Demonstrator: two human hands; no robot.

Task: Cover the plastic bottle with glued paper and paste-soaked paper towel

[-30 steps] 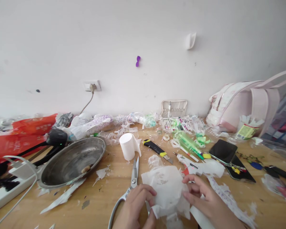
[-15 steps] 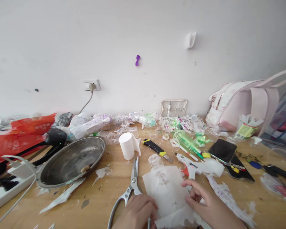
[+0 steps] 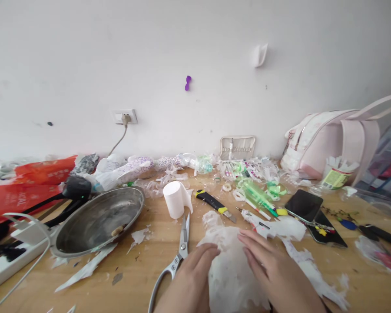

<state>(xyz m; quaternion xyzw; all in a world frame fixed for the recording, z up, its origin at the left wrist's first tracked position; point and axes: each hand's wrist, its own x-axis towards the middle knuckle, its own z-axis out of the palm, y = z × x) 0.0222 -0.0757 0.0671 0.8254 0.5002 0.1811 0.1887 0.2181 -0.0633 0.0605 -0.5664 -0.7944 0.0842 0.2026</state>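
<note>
On the cluttered wooden worktop [image 3: 150, 269], a dented round metal pan [image 3: 99, 221] lies left. The thin white paper sheet [image 3: 230, 271] lies at the near edge beneath the left hand [image 3: 190, 280] and right hand [image 3: 273, 274], fingers flat and spread, beside steel scissors [image 3: 179, 256].

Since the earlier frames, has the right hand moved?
Yes. The right hand slid up the white sheet, toward the utility knife.
</note>
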